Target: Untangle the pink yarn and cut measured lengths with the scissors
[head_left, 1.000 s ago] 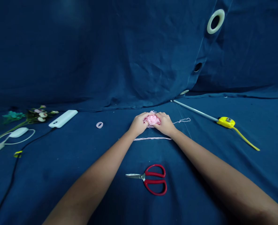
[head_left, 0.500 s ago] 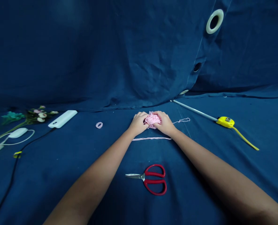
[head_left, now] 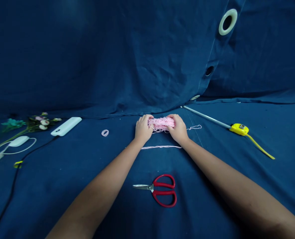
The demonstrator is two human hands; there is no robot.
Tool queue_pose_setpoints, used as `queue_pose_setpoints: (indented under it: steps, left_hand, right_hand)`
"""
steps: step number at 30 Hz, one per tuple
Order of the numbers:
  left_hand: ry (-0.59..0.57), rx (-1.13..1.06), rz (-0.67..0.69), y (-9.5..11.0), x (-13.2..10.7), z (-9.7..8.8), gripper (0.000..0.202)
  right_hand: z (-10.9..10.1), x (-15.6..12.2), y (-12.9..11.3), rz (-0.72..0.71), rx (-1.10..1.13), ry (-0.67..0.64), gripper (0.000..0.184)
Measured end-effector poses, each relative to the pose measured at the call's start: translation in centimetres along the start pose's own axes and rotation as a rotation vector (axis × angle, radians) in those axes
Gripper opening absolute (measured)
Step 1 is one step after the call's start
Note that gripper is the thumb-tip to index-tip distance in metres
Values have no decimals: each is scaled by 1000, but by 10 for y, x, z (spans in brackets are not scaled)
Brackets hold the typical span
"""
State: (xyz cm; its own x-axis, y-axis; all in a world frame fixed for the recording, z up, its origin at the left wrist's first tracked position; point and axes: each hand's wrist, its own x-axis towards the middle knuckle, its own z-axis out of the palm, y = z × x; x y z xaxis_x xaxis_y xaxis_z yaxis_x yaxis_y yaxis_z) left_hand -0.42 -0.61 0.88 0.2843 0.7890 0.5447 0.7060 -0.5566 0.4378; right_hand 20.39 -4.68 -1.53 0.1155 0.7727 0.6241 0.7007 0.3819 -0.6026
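As we look down at our two hands, they are at work on a bundle of pink yarn (head_left: 161, 123), which lies on the navy cloth (head_left: 62, 186) at the middle of the scene, well beyond the red-handled scissors (head_left: 164, 192). Our left hand (head_left: 143, 129) and right hand (head_left: 178, 129) each close around one end of the bundle, fingers curled over the top, holding it between them. A straight length of pink yarn (head_left: 161, 147) lies just nearer than the hands, a thin strand (head_left: 194, 126) runs off to the right, and a small yarn loop (head_left: 105, 133) sits to the left. Farther right lie a metal rod (head_left: 207, 115) and a yellow tape measure (head_left: 239, 129); far left, a white power bank (head_left: 66, 126) and artificial flowers (head_left: 41, 122). We judge the step in hand to be pressing the tangled yarn together; the next move calls for an even hold at both ends, since loose strands hang from it.
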Motion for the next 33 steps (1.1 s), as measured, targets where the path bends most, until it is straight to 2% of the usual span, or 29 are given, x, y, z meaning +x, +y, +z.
queue_pose_setpoints:
  steps: [3,5,7,10,14,16,20,22,24,26,29,31,33]
  left_hand:
    - [-133,-42,114,0,0,2,44]
    - [-233,-35,201,0,1,5,36]
    - [-279,3,238,-1,1,8,22]
    - [-222,70,167,-4,2,9,6]
    - [-53,94,-15,-7,3,6,7]
    - [-16,62,-52,-7,3,5,8]
    - [-68,-6,-2,-7,2,7,33]
    - [-128,47,45,-7,2,10,32]
    - [-163,122,41,-10,2,12,22]
    - [-154,145,-43,-13,2,13,17]
    - [-110,124,-176,-18,3,13,21]
    - [-102,120,-168,-18,2,12,26]
    - [-98,96,-97,-16,2,12,32]
  right_hand:
    - [2,0,2,-33,-34,-92,42]
    - [3,0,2,-65,-39,-137,41]
    - [3,0,2,-96,-36,-168,45]
    - [1,0,1,-83,-55,-151,52]
    - [0,0,4,95,-14,-10,49]
    - [1,0,6,141,-5,6,43]
    - [6,2,6,120,-107,-15,31]
    - [6,3,5,114,-150,-19,28]
    - [5,3,4,115,-149,-26,24]
    - [3,2,3,146,-106,-25,16]
    - [1,1,2,209,20,-11,9]
    - [0,0,1,205,115,-15,10]
    - [0,0,1,154,161,-29,18]
